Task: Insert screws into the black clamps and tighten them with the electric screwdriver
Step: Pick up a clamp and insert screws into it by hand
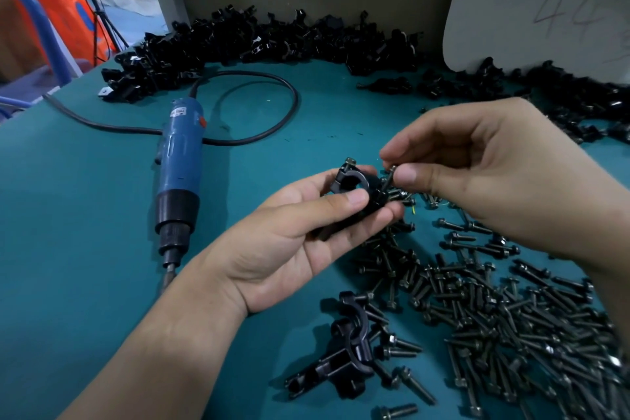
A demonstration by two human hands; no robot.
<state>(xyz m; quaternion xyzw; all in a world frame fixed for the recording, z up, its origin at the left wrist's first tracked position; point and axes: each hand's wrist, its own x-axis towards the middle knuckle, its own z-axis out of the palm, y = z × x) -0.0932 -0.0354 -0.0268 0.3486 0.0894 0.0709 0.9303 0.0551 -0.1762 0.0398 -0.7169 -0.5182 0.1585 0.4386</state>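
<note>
Midway through an assembly job, a person's left hand (300, 239) grips a black clamp (354, 187) above the bench (85, 232). The thumb is pressed across its front and the fingers are curled behind, with the bore facing the camera, apparently to present the screw hole to the incoming fastener. The right hand (494, 164) pinches a screw (388, 179) between thumb and forefinger, tip angled down at the clamp's right side. Whether it has entered the hole cannot be told. One screw head (350, 162) already sits at the clamp's upper ear, suggesting this is the piece's second fastener.

The screwdriver (179, 160) lies idle on the bench to the left, bit toward the person and cable (266, 78) looped behind it, seemingly parked within reach for the tightening step, which is not yet begun. A pile of screws (511, 317) spreads below the right hand, close for quick picking, and a spare clamp (347, 348) lies at its near edge. A heap (272, 41) of clamps lines the back of the bench.

No container holds any of it: screws and clamps lie loose on the teal surface. Orange and blue crates (64, 10) stand off the bench at far left, contents impossible to make out.
</note>
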